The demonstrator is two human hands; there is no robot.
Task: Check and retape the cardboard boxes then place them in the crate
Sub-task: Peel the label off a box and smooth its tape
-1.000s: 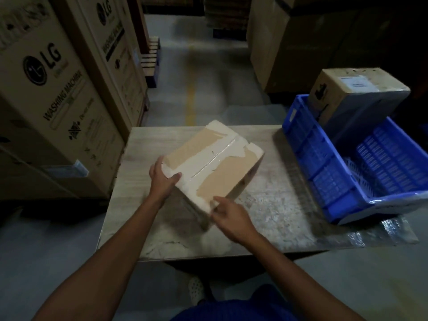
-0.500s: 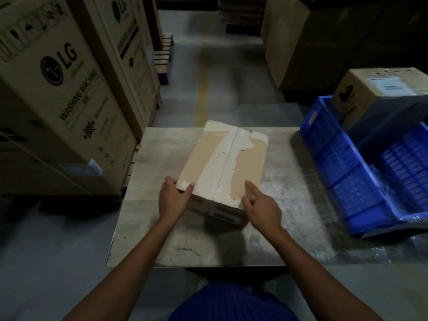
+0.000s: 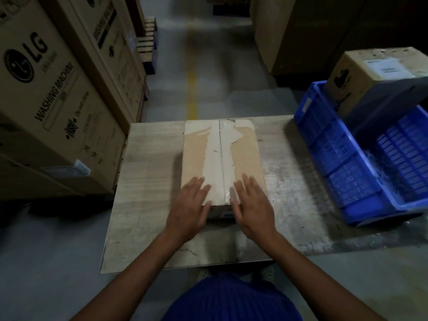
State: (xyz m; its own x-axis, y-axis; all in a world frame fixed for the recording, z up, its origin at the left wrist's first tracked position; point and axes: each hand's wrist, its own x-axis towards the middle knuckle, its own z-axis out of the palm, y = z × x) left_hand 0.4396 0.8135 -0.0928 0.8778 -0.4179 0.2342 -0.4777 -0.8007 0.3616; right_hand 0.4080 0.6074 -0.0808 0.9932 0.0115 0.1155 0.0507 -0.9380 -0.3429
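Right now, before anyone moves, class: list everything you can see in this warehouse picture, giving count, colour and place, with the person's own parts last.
cardboard box: one, brown with a pale torn strip along its taped seam, flat on the table
table: one, pale grey-brown, centre
crate: one, blue, at the table's right end
small carton: one, brown with a white label, at the crate's far end
washing machine cartons: two, brown, left of the table
pallet stack: one, pale wood, far left by the aisle
floor line: one, yellow, beyond the table
left hand: flat on the box's near end, left of the seam
right hand: flat, right of the seam
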